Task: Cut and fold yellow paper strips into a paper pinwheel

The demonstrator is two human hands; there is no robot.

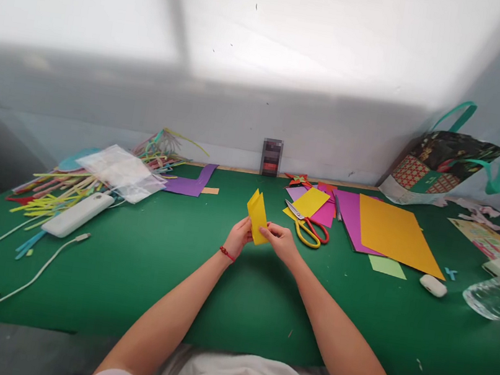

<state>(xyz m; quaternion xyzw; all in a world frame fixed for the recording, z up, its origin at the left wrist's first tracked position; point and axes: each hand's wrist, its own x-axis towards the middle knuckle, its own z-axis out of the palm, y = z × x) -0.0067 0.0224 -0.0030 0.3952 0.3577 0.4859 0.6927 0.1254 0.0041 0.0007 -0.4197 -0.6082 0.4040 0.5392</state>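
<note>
A folded piece of yellow paper (259, 217) is held upright between both hands, above the green tabletop (198, 280). Two pointed flaps stand apart at its top. My left hand (239, 237), with a red cord bracelet at the wrist, grips its lower left edge. On the opposite side my right hand (280, 240) pinches the lower right edge, thumb in front. Scissors (313, 232) with one yellow and one red handle lie just right of the right hand. Beyond them are sheets of yellow paper (313, 202) and pink paper (325, 215).
At left are a heap of paper strips (49, 192), a plastic bag (123, 172), a white power bank (78, 215) and a cable (50, 264). Purple paper (184, 186) lies at the back. Rightward are a large orange sheet (396, 234), a white case (433, 286), a bottle (494, 296) and a tote bag (441, 166).
</note>
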